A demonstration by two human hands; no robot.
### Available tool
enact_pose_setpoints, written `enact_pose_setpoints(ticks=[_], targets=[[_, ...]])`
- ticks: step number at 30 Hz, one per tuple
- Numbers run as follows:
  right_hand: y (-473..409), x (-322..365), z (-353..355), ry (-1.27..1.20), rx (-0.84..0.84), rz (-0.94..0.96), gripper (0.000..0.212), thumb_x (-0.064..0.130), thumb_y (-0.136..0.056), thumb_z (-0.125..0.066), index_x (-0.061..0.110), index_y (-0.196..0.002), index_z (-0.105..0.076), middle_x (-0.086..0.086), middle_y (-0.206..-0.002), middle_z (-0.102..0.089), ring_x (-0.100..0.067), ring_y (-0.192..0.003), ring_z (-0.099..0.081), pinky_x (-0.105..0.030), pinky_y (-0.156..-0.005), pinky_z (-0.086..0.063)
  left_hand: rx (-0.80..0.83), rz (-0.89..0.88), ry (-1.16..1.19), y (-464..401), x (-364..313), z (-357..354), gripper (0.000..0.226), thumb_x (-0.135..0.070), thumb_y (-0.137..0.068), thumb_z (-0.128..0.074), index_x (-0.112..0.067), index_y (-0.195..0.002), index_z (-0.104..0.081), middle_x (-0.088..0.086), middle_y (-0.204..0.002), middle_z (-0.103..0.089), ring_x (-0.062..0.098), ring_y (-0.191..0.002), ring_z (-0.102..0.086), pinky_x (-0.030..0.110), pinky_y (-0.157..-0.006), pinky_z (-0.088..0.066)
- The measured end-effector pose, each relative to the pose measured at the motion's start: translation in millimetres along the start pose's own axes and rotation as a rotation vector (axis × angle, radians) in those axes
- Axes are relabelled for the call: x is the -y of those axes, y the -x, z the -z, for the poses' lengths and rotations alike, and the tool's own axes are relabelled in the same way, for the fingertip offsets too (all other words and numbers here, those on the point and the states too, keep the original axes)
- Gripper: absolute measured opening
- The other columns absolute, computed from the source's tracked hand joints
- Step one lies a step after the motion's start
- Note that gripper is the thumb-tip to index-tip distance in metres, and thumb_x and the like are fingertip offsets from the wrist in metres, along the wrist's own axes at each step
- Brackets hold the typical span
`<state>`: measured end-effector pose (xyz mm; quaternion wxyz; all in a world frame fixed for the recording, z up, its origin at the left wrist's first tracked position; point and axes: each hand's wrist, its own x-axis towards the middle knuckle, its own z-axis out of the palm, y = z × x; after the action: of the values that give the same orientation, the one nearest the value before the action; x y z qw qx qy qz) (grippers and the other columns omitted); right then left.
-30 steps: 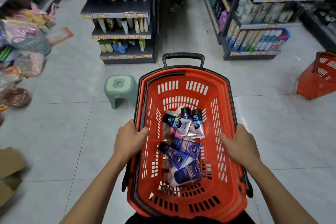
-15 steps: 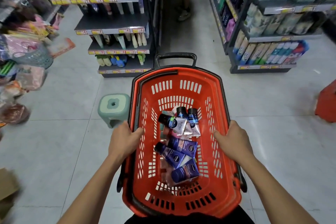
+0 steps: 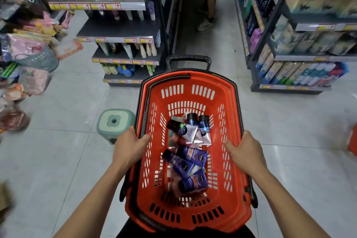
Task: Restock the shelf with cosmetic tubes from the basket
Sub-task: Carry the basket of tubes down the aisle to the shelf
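Left hand grips basket rim | right hand grips opposite rim

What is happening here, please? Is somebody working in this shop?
A person holds a red basket by its two side rims, the left hand on one and the right hand on the other. Cosmetic tubes lie loose on its bottom; none has been taken out yet. A shelf unit with tubes stands ahead on the left, and a small green stool sits on the floor beside the basket.
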<state>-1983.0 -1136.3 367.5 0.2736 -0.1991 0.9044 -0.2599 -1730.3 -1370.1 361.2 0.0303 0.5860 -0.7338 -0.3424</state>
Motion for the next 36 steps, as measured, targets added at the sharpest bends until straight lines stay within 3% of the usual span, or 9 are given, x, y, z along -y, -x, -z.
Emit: enact_pose_setpoints(ticks=[8,20,27,33,36], targets=[[-92,47,2,0.013,0.015,-0.016,0.044,0.051,-0.093,-0.064,0.017,-0.117,-0.048,-0.003,-0.107,-0.067,-0.016,-0.077,-0.067,-0.029,-0.063,-0.052,0.013,0.013,0.030,-94,-41,-1,0.043,-0.064,-0.078,-0.061,-0.024,-0.092,-0.056,-0.006,-0.076,-0.074,0.014,-0.063,-0.074,0.042,-0.066,-0.064],[-250,202,-10,0.089,-0.028,-0.023,0.037,0.047,-0.090,-0.068,0.021,-0.107,-0.048,-0.002,-0.096,-0.066,-0.022,-0.079,-0.067,-0.040,-0.074,-0.058,0.020,-0.004,0.079,-287,-106,70,0.031,-0.045,-0.086,-0.066,-0.018,-0.100,-0.059,-0.001,-0.090,-0.072,0.016,-0.076,-0.069,0.037,-0.074,-0.060],[-322,276,-21,0.146,-0.020,0.053,0.034,0.038,-0.091,-0.069,0.017,-0.108,-0.049,0.000,-0.091,-0.059,-0.007,-0.064,-0.053,-0.026,-0.056,-0.039,0.002,0.059,0.138,-362,-114,98,0.029,-0.042,-0.087,-0.068,-0.018,-0.103,-0.060,0.001,-0.093,-0.072,0.019,-0.080,-0.070,0.040,-0.079,-0.061],[-388,309,-28,0.157,0.060,0.085,0.033,0.038,-0.090,-0.069,0.016,-0.109,-0.052,-0.002,-0.094,-0.067,-0.016,-0.072,-0.064,-0.030,-0.061,-0.048,-0.036,0.136,0.119,-409,-132,101,0.030,-0.041,-0.090,-0.069,-0.016,-0.103,-0.058,0.002,-0.093,-0.071,0.015,-0.076,-0.067,0.031,-0.067,-0.052],[-432,323,-29,0.172,0.108,0.115,0.032,0.038,-0.090,-0.070,0.017,-0.106,-0.052,-0.002,-0.092,-0.068,-0.019,-0.074,-0.066,-0.034,-0.066,-0.054,-0.064,0.189,0.127,-430,-146,99,0.032,-0.045,-0.089,-0.068,-0.018,-0.104,-0.058,0.000,-0.092,-0.073,0.015,-0.075,-0.070,0.034,-0.071,-0.059]])
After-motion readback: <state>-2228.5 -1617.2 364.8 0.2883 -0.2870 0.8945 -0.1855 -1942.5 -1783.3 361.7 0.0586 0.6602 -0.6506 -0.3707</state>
